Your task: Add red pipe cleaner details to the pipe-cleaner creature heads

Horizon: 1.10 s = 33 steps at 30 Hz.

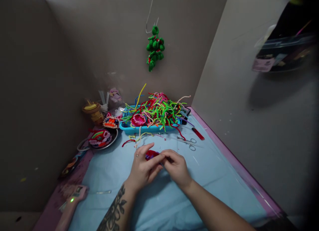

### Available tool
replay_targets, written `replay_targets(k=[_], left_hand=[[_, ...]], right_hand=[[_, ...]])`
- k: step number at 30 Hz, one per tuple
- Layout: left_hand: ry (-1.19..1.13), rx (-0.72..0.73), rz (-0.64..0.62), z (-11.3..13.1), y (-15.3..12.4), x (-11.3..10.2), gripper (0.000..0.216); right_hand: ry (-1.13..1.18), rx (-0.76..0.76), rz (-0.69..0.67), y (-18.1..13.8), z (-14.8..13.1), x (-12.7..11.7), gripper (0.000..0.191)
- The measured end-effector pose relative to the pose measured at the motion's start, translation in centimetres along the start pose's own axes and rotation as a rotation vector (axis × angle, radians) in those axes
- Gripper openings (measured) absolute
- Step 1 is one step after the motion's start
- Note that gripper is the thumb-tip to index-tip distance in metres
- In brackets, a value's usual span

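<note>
Grey partitions (99,41) boxed in a table spread with pale blue cloth (216,181), and toward its back stood a bright blue tray (149,128), heaped with fuzzy pipe cleaners (164,113) in green, red, pink and yellow. From the view at the worker's head, I saw both hands in front of that tray, meeting over a small red and purple piece (152,154). Its far side showed beyond the left hand (142,168), whose fingers curved loosely about it, the forefinger lifted. At the piece's right edge, the right hand (177,166) had its thumb and fingers pressed together; what lay between them was hidden, so I couldn't tell. To the right of the tray, and nearer the worker, lay scissors (192,144), with a flat red object (198,133) just beyond them. Left of the tray was a metal dish (115,141) holding a rainbow-coloured piece (100,138). Above the tray, a green ornament (155,46) with red bits hung against the back partition.
</note>
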<state>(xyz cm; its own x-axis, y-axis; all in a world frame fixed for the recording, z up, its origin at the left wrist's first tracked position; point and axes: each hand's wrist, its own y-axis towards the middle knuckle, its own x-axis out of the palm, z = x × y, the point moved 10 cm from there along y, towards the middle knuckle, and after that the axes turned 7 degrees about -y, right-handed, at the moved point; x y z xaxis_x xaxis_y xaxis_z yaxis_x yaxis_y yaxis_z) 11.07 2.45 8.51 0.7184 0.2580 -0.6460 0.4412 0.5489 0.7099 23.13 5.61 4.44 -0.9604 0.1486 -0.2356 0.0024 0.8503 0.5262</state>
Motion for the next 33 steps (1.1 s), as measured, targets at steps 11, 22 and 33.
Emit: replay_targets(k=[11, 22, 33], left_hand=[[-0.163, -0.386, 0.328, -4.9, -1.1, -3.1, 0.012], [-0.397, -0.604, 0.145, -5.8, -0.9, 0.5, 0.016], [-0.476, -0.697, 0.065, -5.9, -1.1, 1.7, 0.017]], right_hand=[[0.382, 0.496, 0.069, -0.6, 5.4, 0.6, 0.011], [0.534, 0.589, 0.128, -0.7, 6.6, 0.9, 0.027], [0.433, 0.52, -0.022, -0.9, 5.7, 2.4, 0.024]])
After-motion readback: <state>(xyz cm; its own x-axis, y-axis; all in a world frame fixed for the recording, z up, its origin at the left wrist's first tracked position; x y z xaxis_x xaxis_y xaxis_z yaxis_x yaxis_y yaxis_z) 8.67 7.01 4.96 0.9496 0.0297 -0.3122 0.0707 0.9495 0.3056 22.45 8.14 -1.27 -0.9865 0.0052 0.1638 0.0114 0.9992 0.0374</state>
